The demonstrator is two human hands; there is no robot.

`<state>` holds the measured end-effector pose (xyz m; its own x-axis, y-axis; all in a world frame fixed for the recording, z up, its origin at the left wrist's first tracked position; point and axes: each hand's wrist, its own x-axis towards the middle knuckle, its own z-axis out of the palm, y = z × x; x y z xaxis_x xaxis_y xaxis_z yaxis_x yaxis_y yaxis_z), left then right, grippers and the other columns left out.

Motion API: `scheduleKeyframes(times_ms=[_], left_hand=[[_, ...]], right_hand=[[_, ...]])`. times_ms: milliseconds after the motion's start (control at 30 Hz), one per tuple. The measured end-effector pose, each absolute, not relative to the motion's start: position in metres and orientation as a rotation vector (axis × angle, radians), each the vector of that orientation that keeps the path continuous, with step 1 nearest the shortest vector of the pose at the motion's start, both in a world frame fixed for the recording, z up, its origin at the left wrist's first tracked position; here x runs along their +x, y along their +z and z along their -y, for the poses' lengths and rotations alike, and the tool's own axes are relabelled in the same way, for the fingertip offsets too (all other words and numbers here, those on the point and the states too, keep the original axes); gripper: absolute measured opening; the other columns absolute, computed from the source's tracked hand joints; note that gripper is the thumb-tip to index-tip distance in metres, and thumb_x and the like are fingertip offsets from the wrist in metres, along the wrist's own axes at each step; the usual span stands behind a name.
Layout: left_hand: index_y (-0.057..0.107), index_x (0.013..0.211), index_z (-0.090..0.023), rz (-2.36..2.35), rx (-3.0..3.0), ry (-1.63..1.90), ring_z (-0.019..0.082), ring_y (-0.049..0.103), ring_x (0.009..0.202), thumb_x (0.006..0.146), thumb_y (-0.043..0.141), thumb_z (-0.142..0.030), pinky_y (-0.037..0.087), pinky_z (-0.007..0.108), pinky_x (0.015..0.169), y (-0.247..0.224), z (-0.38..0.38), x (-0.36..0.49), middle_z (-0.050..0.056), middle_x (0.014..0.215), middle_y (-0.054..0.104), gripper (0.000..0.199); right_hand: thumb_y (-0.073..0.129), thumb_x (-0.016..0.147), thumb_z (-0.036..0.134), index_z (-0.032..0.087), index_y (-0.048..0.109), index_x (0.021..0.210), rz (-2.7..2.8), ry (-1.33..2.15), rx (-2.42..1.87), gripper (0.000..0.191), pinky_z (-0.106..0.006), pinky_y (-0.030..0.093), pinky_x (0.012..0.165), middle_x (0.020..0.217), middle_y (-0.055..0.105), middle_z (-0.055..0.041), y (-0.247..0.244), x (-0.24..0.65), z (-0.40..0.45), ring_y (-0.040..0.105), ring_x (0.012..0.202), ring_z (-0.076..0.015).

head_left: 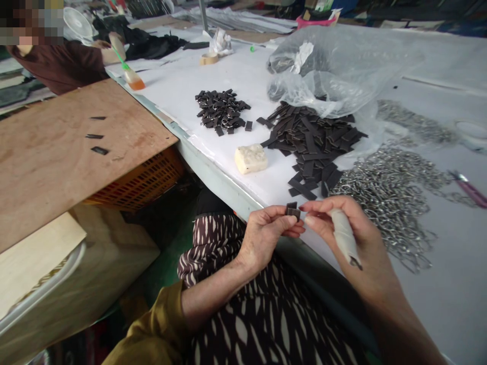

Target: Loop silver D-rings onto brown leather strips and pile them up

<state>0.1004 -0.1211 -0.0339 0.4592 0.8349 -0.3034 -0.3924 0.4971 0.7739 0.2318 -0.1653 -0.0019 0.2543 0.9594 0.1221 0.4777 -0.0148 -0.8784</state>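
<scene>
Close to the table edge, my left hand (266,230) pinches a small dark strip (292,211), which looks folded, between thumb and fingers. My right hand (353,233) is just to its right, thumb and index fingertips apart beside the strip. Tucked in that hand is a tool wrapped in white (344,235), its dark tip pointing back toward the wrist. Beyond my hands lies a heap of flat dark strips (308,139). A pile of metal rings or hooks (391,192) spreads out to the right. Farther left is a pile of dark tabs with metal rings (220,110).
A whitish block (251,158) sits near the table edge. Behind the strips lies a clear plastic bag (335,66). At right is a purple-handled tool (472,188). A bottle with orange liquid (134,80), a tape roll (209,59) and a co-worker (61,63) are farther left.
</scene>
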Motion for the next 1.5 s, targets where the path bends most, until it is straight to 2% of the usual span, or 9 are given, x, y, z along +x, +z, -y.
scheduleKeyframes(times_ms=[167, 467, 567, 667, 700, 800, 1000, 1333, 1500], left_hand=[[0.068, 0.075, -0.009, -0.761, 0.711, 0.812, 0.015, 0.062, 0.061, 0.071, 0.066, -0.026, 0.05, 0.028, 0.069, -0.032, 0.121, 0.1, 0.006, 0.065, 0.067, 0.017], [0.067, 0.077, -0.01, -0.781, 0.771, 0.776, 0.015, 0.061, 0.063, 0.071, 0.065, -0.029, 0.049, 0.027, 0.069, -0.027, 0.122, 0.1, 0.006, 0.067, 0.066, 0.02], [0.067, 0.08, -0.012, -0.824, 0.889, 0.724, 0.013, 0.058, 0.056, 0.073, 0.063, -0.031, 0.047, 0.023, 0.056, -0.029, 0.12, 0.097, 0.004, 0.068, 0.064, 0.021], [0.068, 0.09, -0.016, -0.94, 1.08, 0.767, 0.009, 0.054, 0.054, 0.072, 0.065, -0.035, 0.041, 0.019, 0.045, -0.03, 0.119, 0.091, 0.005, 0.084, 0.065, 0.026], [0.067, 0.094, -0.016, -0.973, 1.113, 0.78, 0.009, 0.053, 0.052, 0.071, 0.067, -0.036, 0.04, 0.019, 0.043, -0.03, 0.118, 0.089, 0.005, 0.084, 0.065, 0.03], [0.064, 0.103, -0.015, -0.939, 1.042, 0.72, 0.011, 0.053, 0.049, 0.07, 0.068, -0.035, 0.04, 0.019, 0.041, -0.026, 0.117, 0.087, 0.003, 0.068, 0.063, 0.038], [0.068, 0.082, -0.008, -0.732, 0.677, 0.696, 0.016, 0.064, 0.062, 0.067, 0.07, -0.029, 0.052, 0.025, 0.06, -0.024, 0.115, 0.094, 0.007, 0.07, 0.065, 0.026], [0.066, 0.069, -0.008, -0.741, 0.557, 0.768, 0.017, 0.065, 0.057, 0.061, 0.075, -0.03, 0.053, 0.027, 0.057, -0.037, 0.113, 0.092, 0.005, 0.063, 0.065, 0.025], [0.065, 0.07, -0.008, -0.747, 0.547, 0.78, 0.015, 0.064, 0.056, 0.062, 0.074, -0.028, 0.053, 0.026, 0.057, -0.037, 0.113, 0.09, 0.005, 0.063, 0.065, 0.023]], right_hand=[[0.064, 0.079, 0.033, 0.024, 0.051, 0.089, 1.421, 0.656, -1.637, 0.019, -0.027, 0.05, 0.063, 0.099, 0.062, -0.0028, -0.003, 0.23, 0.163, 0.061, 0.078, -0.0152], [0.062, 0.08, 0.03, 0.025, 0.052, 0.084, 1.45, 0.49, -1.656, 0.011, -0.028, 0.048, 0.062, 0.089, 0.062, -0.0023, -0.006, 0.226, 0.158, 0.06, 0.08, -0.0175], [0.061, 0.08, 0.03, 0.025, 0.052, 0.084, 1.449, 0.478, -1.686, 0.011, -0.028, 0.046, 0.058, 0.088, 0.062, -0.0024, -0.006, 0.225, 0.158, 0.059, 0.075, -0.0168], [0.061, 0.08, 0.031, 0.025, 0.052, 0.085, 1.449, 0.495, -1.699, 0.012, -0.027, 0.044, 0.055, 0.088, 0.063, -0.0025, -0.006, 0.226, 0.158, 0.059, 0.075, -0.0168], [0.061, 0.08, 0.031, 0.025, 0.052, 0.084, 1.452, 0.501, -1.694, 0.013, -0.027, 0.044, 0.054, 0.088, 0.063, -0.0025, -0.006, 0.226, 0.158, 0.06, 0.075, -0.0169], [0.06, 0.08, 0.031, 0.025, 0.052, 0.083, 1.47, 0.505, -1.676, 0.011, -0.027, 0.044, 0.054, 0.087, 0.062, -0.0025, -0.007, 0.226, 0.157, 0.059, 0.075, -0.0167], [0.061, 0.079, 0.031, 0.025, 0.051, 0.082, 1.442, 0.546, -1.652, 0.012, -0.027, 0.047, 0.056, 0.085, 0.062, -0.0023, -0.008, 0.223, 0.156, 0.06, 0.075, -0.017], [0.062, 0.079, 0.033, 0.023, 0.052, 0.081, 1.413, 0.555, -1.682, 0.014, -0.029, 0.049, 0.06, 0.085, 0.063, -0.0026, -0.01, 0.215, 0.154, 0.061, 0.072, -0.0166], [0.06, 0.08, 0.032, 0.023, 0.052, 0.082, 1.445, 0.563, -1.692, 0.012, -0.029, 0.048, 0.059, 0.084, 0.062, -0.0025, -0.01, 0.212, 0.152, 0.06, 0.071, -0.0162]])
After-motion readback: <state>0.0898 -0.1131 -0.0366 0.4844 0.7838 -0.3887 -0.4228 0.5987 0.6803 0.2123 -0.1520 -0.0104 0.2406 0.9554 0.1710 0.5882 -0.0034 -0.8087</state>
